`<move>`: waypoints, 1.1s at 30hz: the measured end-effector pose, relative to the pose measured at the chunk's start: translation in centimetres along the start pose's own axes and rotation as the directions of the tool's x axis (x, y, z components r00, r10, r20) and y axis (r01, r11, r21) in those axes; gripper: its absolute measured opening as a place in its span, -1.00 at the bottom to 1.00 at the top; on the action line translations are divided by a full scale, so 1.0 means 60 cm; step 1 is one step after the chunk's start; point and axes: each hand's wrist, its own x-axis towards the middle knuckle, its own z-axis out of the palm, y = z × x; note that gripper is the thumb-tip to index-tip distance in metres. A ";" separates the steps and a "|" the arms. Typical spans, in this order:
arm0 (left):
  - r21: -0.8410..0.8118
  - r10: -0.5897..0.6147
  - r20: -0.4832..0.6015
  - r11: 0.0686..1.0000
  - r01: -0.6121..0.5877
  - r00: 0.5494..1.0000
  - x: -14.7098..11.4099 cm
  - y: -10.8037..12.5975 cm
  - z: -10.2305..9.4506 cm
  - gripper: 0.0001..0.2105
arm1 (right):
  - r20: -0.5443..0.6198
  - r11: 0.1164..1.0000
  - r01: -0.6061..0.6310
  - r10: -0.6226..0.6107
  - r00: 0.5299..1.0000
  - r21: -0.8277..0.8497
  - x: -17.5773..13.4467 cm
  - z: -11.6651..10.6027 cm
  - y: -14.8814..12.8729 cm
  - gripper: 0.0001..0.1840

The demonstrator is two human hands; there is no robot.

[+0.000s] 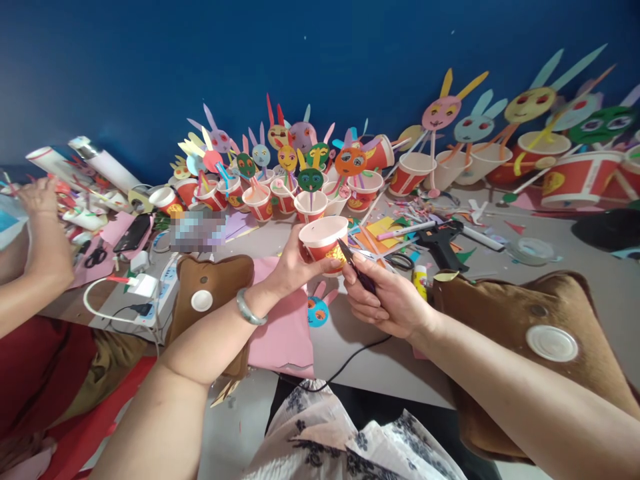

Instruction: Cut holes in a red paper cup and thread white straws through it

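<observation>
Cup [323, 241] tilted, mouth toward wall, in left hand [290, 267]; right hand [387, 300] grips scissors [356, 267].

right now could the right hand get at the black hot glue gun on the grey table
Probably yes. The black hot glue gun lies just beyond the right hand with only paper scraps between, but that hand holds a small dark tool against the red paper cup.

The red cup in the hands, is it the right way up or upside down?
Upside down. The left hand holds the red cup with its flat white bottom facing up, while the right hand presses a dark pointed tool against its side.
</observation>
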 end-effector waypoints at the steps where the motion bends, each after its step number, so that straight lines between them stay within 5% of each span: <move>1: -0.004 0.001 0.003 1.000 -0.001 1.000 0.000 0.000 0.000 -0.34 | -0.005 1.000 0.002 -0.002 1.000 0.001 0.000 0.000 0.000 -0.59; 33: -0.108 -0.139 0.072 0.983 0.146 0.988 -0.001 0.015 -0.004 -0.36 | -0.096 0.927 0.149 -0.192 0.977 -0.343 0.006 -0.010 -0.001 -0.47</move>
